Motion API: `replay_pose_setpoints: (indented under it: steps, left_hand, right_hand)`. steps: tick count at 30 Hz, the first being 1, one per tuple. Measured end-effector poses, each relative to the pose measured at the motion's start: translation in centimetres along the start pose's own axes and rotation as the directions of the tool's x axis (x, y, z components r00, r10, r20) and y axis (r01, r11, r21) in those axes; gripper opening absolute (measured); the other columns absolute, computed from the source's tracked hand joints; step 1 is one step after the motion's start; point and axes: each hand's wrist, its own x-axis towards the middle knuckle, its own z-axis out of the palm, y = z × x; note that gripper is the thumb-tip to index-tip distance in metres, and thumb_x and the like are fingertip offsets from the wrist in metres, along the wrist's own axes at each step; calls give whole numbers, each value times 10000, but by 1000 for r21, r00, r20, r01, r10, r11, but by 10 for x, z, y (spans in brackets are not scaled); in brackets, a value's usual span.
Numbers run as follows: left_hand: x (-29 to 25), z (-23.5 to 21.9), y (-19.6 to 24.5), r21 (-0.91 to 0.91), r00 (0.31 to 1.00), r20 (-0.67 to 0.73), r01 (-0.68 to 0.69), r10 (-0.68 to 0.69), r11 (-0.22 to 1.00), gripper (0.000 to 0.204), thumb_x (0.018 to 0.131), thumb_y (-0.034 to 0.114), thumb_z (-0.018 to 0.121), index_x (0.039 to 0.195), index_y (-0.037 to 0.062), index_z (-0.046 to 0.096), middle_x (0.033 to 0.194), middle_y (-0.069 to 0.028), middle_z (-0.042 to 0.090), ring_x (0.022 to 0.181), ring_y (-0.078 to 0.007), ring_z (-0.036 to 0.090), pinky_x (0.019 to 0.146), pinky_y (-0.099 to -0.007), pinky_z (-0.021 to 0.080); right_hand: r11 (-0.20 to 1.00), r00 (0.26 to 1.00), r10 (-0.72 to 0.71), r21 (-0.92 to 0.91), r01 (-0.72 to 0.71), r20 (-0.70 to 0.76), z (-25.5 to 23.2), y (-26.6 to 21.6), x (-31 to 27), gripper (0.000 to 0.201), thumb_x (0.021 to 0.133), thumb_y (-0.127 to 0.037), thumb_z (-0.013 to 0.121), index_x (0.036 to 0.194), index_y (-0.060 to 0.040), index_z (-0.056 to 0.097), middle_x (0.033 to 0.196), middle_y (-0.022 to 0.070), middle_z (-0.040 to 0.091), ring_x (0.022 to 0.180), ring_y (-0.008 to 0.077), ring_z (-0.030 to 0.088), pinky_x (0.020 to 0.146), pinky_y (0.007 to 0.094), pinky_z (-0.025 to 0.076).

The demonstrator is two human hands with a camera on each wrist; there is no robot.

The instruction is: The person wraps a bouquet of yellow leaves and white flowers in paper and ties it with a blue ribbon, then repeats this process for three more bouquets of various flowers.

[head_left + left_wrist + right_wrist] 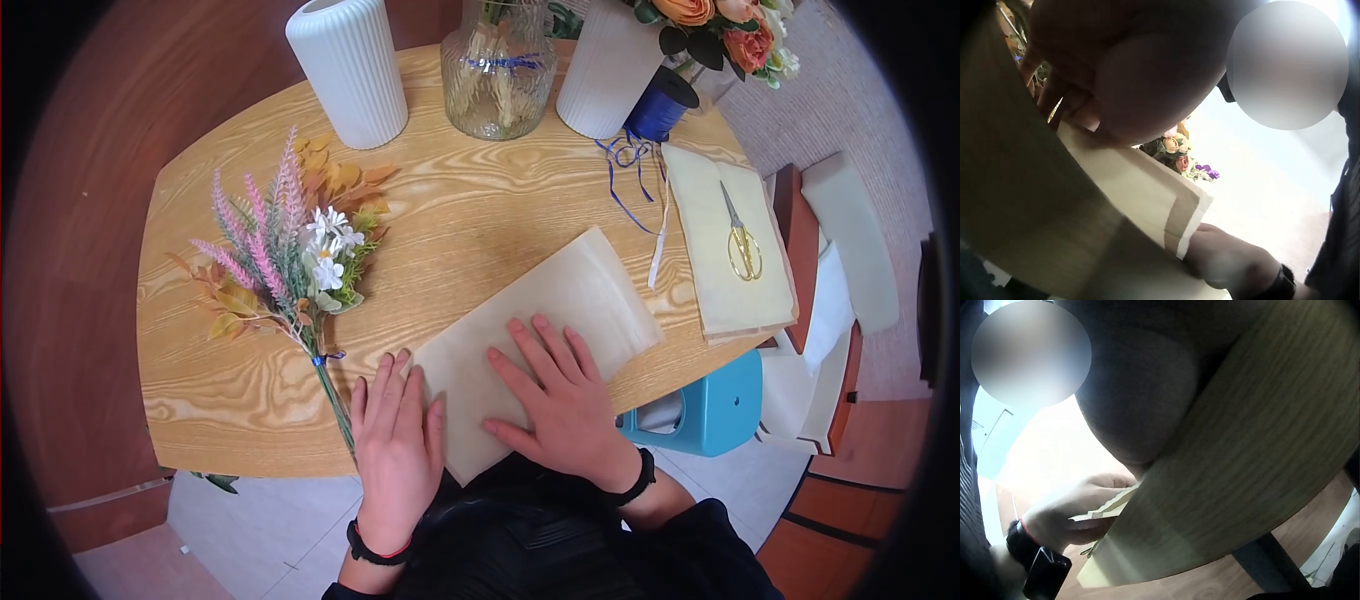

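Note:
A folded sheet of tan wrapping paper (530, 300) lies slantwise near the table's front edge. My right hand (560, 405) rests on it with the fingers spread and straight. At the paper's left edge lies my left hand (393, 440), fingers extended, its fingertips beside the flower stems. Left of it a bouquet (290, 255) lies on its side, with pink spikes, white blossoms and orange leaves, tied with blue ribbon. In the left wrist view the folded paper (1132, 187) shows its layered edge, with the right hand (1225, 256) at its near end.
Gold-handled scissors (742, 245) lie on a stack of pale paper (700, 270) at the right. Behind stand a white ribbed vase (350, 75), a glass vase (500, 85), another white vase (610, 70) and a blue ribbon spool (660, 105). A teal stool (725, 400) stands below the table.

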Motion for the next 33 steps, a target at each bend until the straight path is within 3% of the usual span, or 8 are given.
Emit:
replay_pose_setpoints:
  steps: [5,14,17,20,23,26,29,33]
  left_hand:
    - [0,-1,-5,68,1000,22,16,-17,998,395,848,44,642,1229,-38,583,1342,-190,552,1314,-344,467,1102,-512,299]
    - [-1,-2,-5,65,999,-10,32,-31,997,408,834,23,637,1235,-16,578,1277,-145,578,1286,-316,492,1089,-508,306]
    - [-1,1,-9,72,998,-64,23,-19,997,376,827,-7,623,1202,-8,596,1232,-136,594,1253,-315,518,1075,-498,331]
    - [2,1,-7,48,990,-141,10,-3,999,306,802,-74,604,1105,-42,631,1157,-181,617,1175,-364,557,1028,-463,393]
    - [2,3,-10,39,983,-186,7,1,999,271,791,-82,616,1056,-35,651,1122,-180,626,1146,-358,573,996,-439,427]
    - [0,6,-15,34,980,-199,3,4,999,243,793,-41,642,1032,-11,669,1085,-148,630,1150,-315,576,1004,-473,414]
    - [2,1,-12,-31,979,-203,-3,-3,1000,231,782,-34,669,1012,-13,674,1042,-142,628,1069,-315,599,971,-459,425]
    - [3,0,-12,-127,978,-209,-20,-7,992,215,760,-50,701,972,-23,680,978,-153,627,929,-313,620,813,-375,500]
  right_hand:
    - [1000,1000,-2,-5,2,-10,0,1,0,606,821,-458,676,1311,-118,566,1451,155,434,1360,350,375,1108,505,271]
    - [1000,1000,7,5,-7,-13,0,0,1,596,822,-458,675,1305,-124,573,1445,148,443,1358,346,380,1110,502,270]
    - [1000,1000,6,7,-6,-12,0,0,1,594,824,-460,671,1306,-127,573,1446,145,443,1360,344,378,1111,501,268]
    - [1000,1000,4,3,-4,-12,0,0,1,593,827,-463,667,1307,-129,573,1446,141,443,1361,341,376,1112,500,266]
    - [1000,1000,0,-3,0,-9,0,1,1,602,825,-465,669,1313,-126,569,1451,147,439,1361,348,377,1112,501,267]
    - [1000,1000,-6,-3,6,-12,0,1,1,610,823,-465,671,1317,-122,566,1456,154,436,1359,356,380,1110,503,269]
    - [1000,1000,0,-6,0,-15,0,1,1,584,831,-464,662,1304,-134,573,1447,138,443,1360,339,378,1112,499,268]
    - [1000,1000,1,-5,-1,-16,0,0,1,581,832,-464,662,1302,-134,575,1446,138,445,1360,339,379,1112,498,270]
